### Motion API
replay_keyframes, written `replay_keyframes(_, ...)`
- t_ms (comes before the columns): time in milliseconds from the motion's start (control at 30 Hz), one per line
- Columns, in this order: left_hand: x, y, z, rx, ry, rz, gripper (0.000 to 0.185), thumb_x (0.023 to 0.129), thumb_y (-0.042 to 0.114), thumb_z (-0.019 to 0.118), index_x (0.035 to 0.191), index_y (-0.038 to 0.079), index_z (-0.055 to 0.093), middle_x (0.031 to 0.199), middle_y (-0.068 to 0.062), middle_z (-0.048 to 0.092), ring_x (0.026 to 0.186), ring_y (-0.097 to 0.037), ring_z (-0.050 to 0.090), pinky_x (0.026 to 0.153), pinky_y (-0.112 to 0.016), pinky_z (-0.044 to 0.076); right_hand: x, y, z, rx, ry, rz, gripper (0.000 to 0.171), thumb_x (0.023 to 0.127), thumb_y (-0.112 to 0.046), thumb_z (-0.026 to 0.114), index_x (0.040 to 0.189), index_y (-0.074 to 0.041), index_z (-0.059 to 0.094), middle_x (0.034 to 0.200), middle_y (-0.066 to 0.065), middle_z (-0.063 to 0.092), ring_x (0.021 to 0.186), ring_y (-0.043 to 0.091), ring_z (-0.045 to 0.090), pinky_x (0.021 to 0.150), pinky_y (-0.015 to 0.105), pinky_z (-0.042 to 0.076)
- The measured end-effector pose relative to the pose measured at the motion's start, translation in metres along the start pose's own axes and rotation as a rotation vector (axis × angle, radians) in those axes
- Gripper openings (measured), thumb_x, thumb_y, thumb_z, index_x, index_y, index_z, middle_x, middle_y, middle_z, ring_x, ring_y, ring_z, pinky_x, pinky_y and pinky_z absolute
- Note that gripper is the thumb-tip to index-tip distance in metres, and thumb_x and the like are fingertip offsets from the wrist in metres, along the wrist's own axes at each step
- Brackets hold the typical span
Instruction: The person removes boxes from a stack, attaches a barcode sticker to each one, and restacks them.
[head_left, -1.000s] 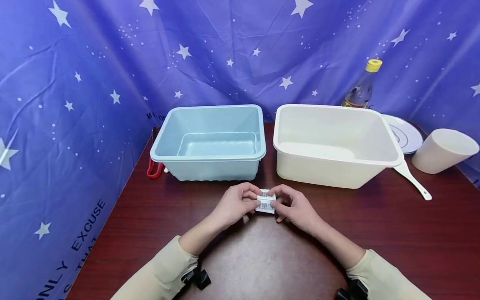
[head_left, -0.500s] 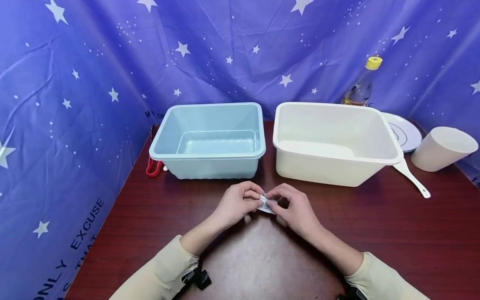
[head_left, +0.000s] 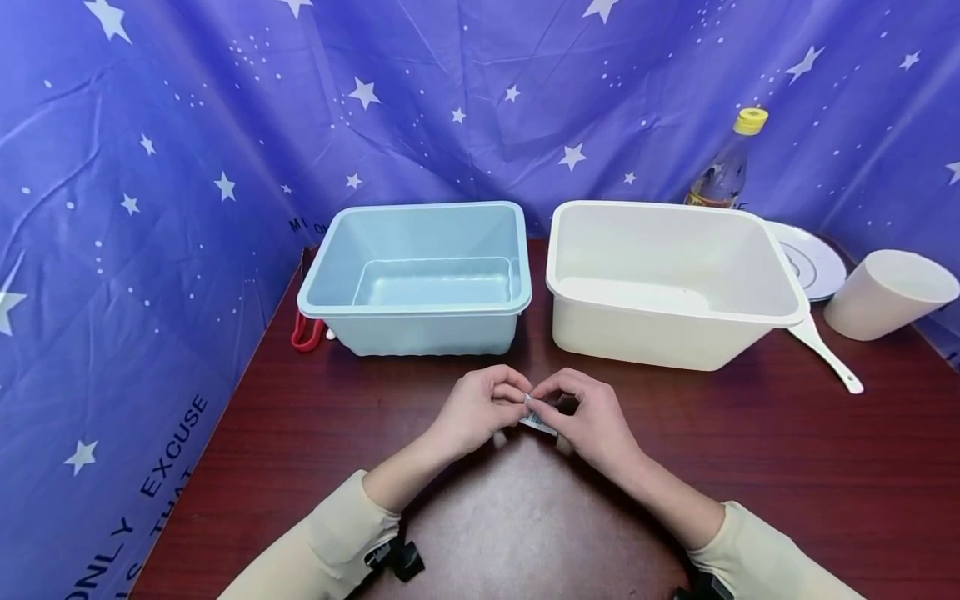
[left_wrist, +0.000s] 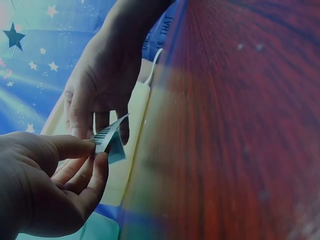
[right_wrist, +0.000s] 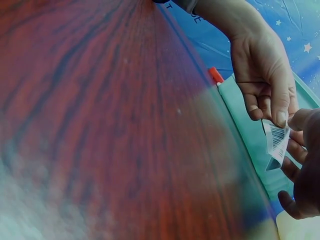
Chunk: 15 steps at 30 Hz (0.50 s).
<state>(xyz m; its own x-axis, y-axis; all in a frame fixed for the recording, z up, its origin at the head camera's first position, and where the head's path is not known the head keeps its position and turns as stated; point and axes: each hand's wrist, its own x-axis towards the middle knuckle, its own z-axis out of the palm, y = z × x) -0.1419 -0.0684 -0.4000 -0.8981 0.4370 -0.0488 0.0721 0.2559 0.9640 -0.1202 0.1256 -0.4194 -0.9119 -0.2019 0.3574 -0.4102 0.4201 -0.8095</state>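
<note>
While the small striped packet [head_left: 537, 423] is bent, its loose part pokes out on the near side. The left hand [head_left: 480, 412] pinches it from the left, the right hand [head_left: 597, 418] from the right, neither nearer. On the far side sits the blue tub [head_left: 427, 335].

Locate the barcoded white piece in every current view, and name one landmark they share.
Head: barcoded white piece below and slightly right of centre, at the fingertips of the left hand and right hand.
Left wrist: barcoded white piece left of centre, slightly low.
Right wrist: barcoded white piece toward the right edge, slightly low.
Shared landmark: the starry blue curtain.
</note>
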Motion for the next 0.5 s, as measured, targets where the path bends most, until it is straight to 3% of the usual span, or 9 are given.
replay_keyframes(67, -0.0005, 0.0008, 0.0003, 0.004, -0.002, -0.002, 0.016, 0.088, 0.002, 0.074, 0.103, 0.003, 0.07, 0.091, -0.005, 0.077, 0.069, -0.015, 0.067, 0.063, -0.022, 0.051, 0.0002, -0.0006, -0.0001, 0.002, 0.005, 0.008, 0.013, 0.086, -0.011, 0.082, 0.088, -0.023, 0.076, 0.086, -0.013, 0.067, 0.063, 0.011, 0.061, 0.061, 0.028, 0.052)
replay_keyframes(233, -0.001, 0.0021, 0.001, -0.008, -0.015, -0.021, 0.016, 0.089, 0.001, 0.074, 0.103, 0.003, 0.068, 0.091, -0.006, 0.077, 0.052, -0.023, 0.061, 0.053, -0.033, 0.054, -0.0005, -0.0018, -0.0006, 0.055, -0.004, 0.051, 0.013, 0.089, -0.008, 0.079, 0.087, -0.021, 0.076, 0.085, -0.006, 0.068, 0.045, 0.017, 0.058, 0.046, 0.026, 0.049)
replay_keyframes(367, -0.0006, 0.0023, 0.0017, -0.028, -0.027, -0.039, 0.017, 0.088, -0.001, 0.073, 0.104, 0.002, 0.067, 0.091, -0.007, 0.076, 0.049, -0.021, 0.059, 0.05, -0.039, 0.055, -0.0009, -0.0019, -0.0009, 0.095, -0.012, 0.095, 0.013, 0.09, -0.007, 0.077, 0.087, -0.019, 0.075, 0.085, -0.003, 0.067, 0.037, 0.023, 0.055, 0.038, 0.028, 0.047)
replay_keyframes(500, 0.0002, 0.0025, 0.0019, -0.038, -0.034, -0.056, 0.019, 0.088, -0.002, 0.073, 0.105, 0.002, 0.067, 0.09, -0.007, 0.076, 0.052, -0.02, 0.06, 0.049, -0.039, 0.055, 0.0005, 0.0002, -0.0017, 0.049, 0.018, 0.1, 0.015, 0.089, -0.005, 0.077, 0.086, -0.019, 0.075, 0.084, -0.007, 0.068, 0.06, 0.015, 0.063, 0.057, 0.029, 0.053)
